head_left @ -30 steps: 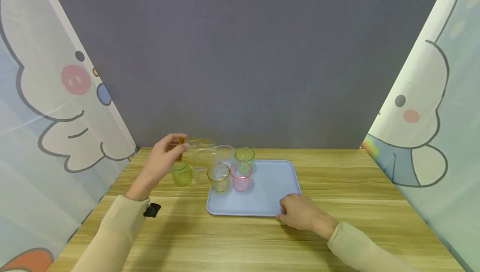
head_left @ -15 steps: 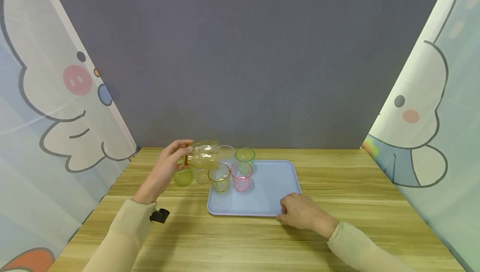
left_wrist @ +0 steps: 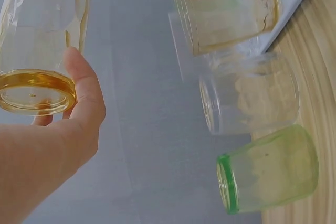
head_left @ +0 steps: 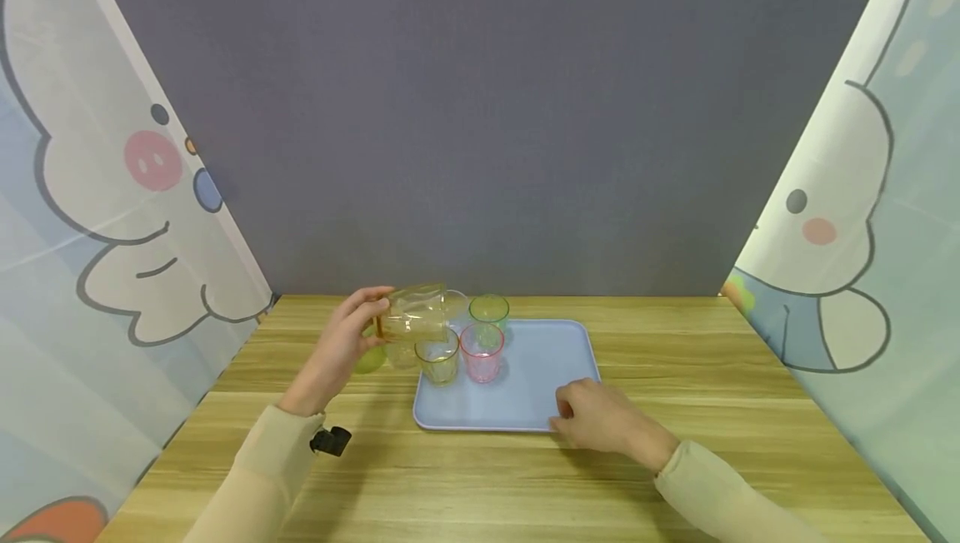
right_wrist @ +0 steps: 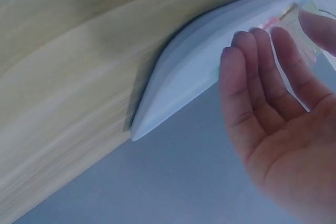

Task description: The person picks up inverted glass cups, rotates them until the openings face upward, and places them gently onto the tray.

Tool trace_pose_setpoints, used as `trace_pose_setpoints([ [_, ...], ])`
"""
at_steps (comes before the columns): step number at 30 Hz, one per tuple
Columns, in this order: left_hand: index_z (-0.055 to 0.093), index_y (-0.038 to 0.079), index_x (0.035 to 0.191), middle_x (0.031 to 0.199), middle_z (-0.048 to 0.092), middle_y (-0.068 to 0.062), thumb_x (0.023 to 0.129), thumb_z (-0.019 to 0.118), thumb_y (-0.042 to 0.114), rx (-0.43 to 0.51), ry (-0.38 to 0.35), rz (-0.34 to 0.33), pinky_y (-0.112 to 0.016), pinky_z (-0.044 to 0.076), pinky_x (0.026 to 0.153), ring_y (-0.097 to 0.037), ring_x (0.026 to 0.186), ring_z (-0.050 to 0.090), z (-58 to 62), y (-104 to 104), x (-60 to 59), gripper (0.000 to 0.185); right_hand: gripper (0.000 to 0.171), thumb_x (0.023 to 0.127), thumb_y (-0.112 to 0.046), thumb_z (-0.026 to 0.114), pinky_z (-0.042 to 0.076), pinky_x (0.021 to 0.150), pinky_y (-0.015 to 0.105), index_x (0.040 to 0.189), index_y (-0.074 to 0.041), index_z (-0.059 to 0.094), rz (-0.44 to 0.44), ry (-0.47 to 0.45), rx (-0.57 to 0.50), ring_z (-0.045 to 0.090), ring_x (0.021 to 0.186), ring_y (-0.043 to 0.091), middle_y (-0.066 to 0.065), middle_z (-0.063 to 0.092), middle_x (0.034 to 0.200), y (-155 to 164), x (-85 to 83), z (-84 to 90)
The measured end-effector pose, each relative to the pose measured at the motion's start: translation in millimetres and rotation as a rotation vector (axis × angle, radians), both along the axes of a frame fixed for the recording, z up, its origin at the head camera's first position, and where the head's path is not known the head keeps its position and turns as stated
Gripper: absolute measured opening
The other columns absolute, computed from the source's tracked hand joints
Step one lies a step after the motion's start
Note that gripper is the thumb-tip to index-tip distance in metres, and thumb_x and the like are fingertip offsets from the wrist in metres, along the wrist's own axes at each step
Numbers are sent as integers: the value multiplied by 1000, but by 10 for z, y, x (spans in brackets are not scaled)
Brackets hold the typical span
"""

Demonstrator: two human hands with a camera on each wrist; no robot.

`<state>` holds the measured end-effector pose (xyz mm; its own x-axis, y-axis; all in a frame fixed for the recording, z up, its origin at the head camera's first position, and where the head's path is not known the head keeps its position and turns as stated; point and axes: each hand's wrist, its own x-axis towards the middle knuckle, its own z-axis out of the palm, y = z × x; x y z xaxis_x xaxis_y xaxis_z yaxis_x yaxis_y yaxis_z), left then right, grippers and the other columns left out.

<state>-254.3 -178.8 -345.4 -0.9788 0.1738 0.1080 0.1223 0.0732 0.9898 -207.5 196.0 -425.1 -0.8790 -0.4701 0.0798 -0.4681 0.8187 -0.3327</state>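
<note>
Amber glass (head_left: 415, 312) juts (tipped sideways) beyond the left hand (head_left: 339, 347), its base (left_wrist: 37, 80) pinched between fingers (left_wrist: 87, 90).

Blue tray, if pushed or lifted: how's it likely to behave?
Probably stiff: the blue tray looks flat-bottomed with a raised rim. Likely left-heavy if lifted, since the pink-rimmed cup and yellow cup stand on its left half. A hard shove might slide or tip them, as they taper toward narrower bases.
</note>
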Motion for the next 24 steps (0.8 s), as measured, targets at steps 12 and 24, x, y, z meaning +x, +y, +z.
trace_pose_setpoints([
  [12, 44, 0, 146, 131, 44, -8, 108, 47, 26, 60, 21, -14, -40, 51, 95, -20, 115, 48, -36, 97, 17, 47, 13, 92, -28, 74, 48, 65, 27, 89, -17, 68, 24, 80, -196, 55, 73, 9, -12, 58, 81, -24, -71, 110],
  [24, 45, 1, 145, 128, 47, -9, 107, 49, 25, 88, 34, -32, -44, 51, 95, -20, 116, 52, -69, 201, 51, 45, 22, 93, -27, 75, 57, 80, 38, 110, -13, 70, 7, 81, -444, 60, 94, 15, -5, 65, 109, -74, -69, 227],
])
